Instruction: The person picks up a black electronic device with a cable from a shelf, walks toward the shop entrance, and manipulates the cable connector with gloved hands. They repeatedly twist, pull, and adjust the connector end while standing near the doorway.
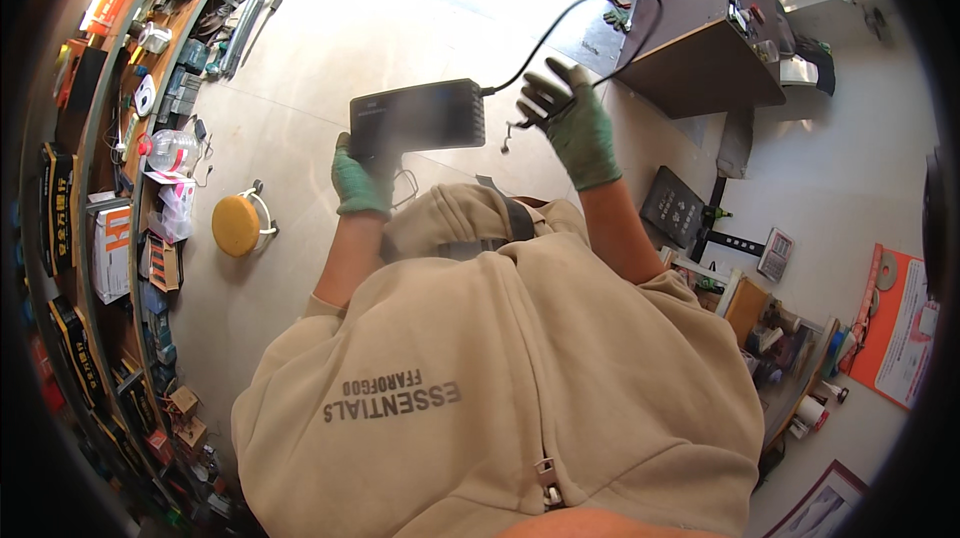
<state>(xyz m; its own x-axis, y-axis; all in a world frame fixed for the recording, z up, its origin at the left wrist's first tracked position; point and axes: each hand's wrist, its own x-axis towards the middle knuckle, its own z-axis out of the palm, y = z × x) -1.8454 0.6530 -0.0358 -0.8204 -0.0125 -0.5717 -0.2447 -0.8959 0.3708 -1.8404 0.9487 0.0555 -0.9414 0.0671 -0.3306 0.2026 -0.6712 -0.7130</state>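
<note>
A black, box-shaped charger (425,118) with a ribbed right end is held up in front of me. My left hand (362,181), in a green and dark work glove, grips its lower left corner; part of those fingers is hidden behind it. From the charger's right end a black cable (545,38) rises, loops over to the right and comes back down through my right hand (580,128). That hand wears a matching glove. Its fingers are partly stretched, with the cable lying across them, and a small connector (505,148) dangles beside the fingertips.
Crowded shelves (120,138) of tools and boxes line the left side. A round yellow stool (240,226) stands on the pale floor. At the upper right is a dark brown desk (690,48). A cluttered bench (780,338) and a calculator (776,254) are at the right.
</note>
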